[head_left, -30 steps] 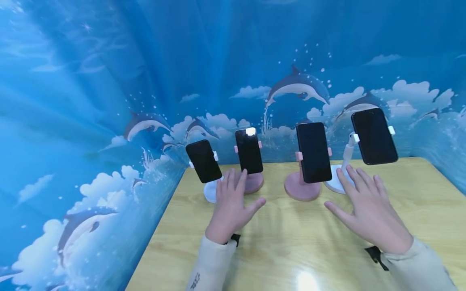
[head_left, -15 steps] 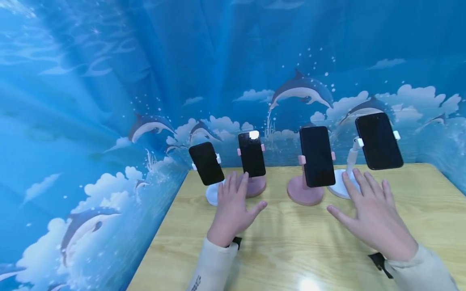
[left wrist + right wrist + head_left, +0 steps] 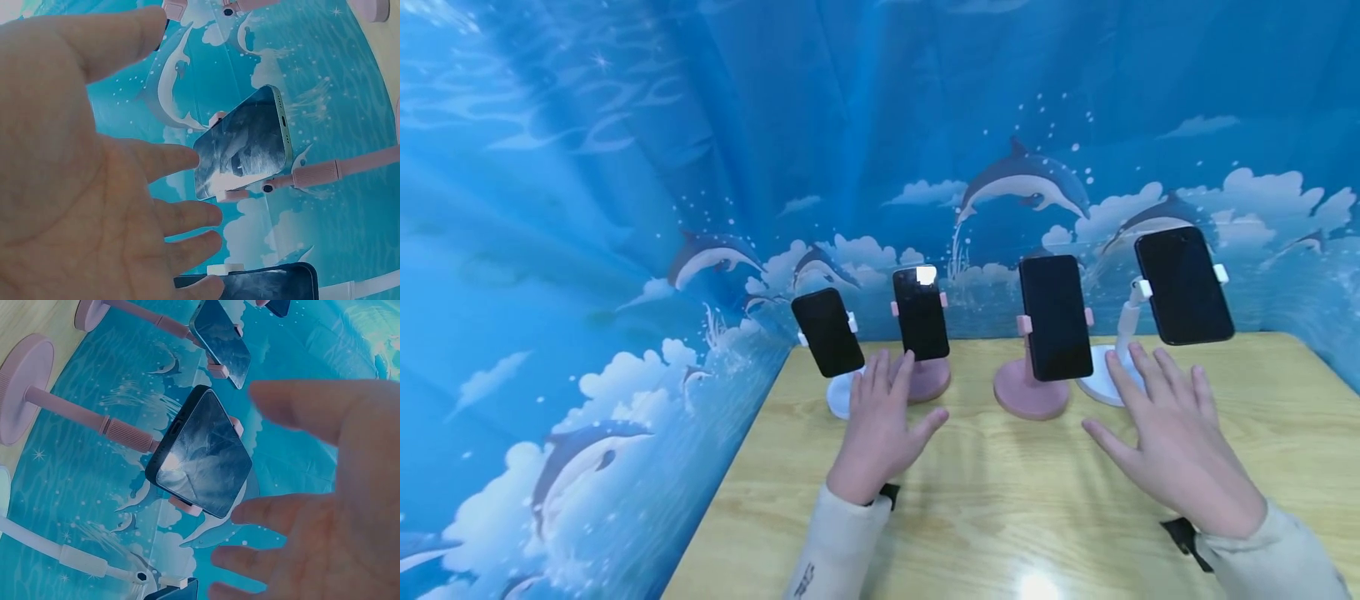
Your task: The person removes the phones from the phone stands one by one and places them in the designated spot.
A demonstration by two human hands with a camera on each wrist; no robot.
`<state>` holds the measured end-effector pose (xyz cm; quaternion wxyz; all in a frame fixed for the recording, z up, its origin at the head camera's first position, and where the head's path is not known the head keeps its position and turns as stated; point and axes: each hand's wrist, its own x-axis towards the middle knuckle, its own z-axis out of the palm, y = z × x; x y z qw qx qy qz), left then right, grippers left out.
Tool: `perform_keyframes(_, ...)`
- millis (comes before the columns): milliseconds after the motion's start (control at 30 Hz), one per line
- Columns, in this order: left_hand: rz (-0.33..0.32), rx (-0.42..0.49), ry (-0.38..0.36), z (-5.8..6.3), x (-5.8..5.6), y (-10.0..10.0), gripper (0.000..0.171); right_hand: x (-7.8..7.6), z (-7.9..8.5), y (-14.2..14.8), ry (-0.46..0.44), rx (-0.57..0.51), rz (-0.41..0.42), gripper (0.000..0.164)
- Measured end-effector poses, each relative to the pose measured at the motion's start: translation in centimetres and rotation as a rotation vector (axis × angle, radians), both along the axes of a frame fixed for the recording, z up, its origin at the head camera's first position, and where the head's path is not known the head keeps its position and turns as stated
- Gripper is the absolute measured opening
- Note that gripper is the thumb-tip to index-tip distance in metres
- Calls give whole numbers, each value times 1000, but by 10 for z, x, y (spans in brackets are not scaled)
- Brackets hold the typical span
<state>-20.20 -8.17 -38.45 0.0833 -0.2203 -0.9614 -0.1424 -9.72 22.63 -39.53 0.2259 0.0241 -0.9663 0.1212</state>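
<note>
In the head view my left hand hovers palm down with its fingers spread, nearest the two left phones. One is a dark phone in a white stand, the other a dark phone clamped by a pink stand. Likewise spread, my right hand is before a larger phone on a pink stand and a tilted phone on a white stand. Neither hand holds anything. Both wrist views show bare palms, with phones beyond the fingers.
The stands line the back of a wooden table. Behind and to the left hangs a blue curtain printed with dolphins and clouds. A bright light reflection lies on the tabletop near the front.
The head view has shifted slightly, so the scene sits a little further right. Both hands keep nearly the same pose, and the phones remain in their stands.
</note>
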Motion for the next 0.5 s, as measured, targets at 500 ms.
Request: perform_keyframes(500,7,-36,-22,3,7,5,92,4,6,-2,-50,-43,-45,99)
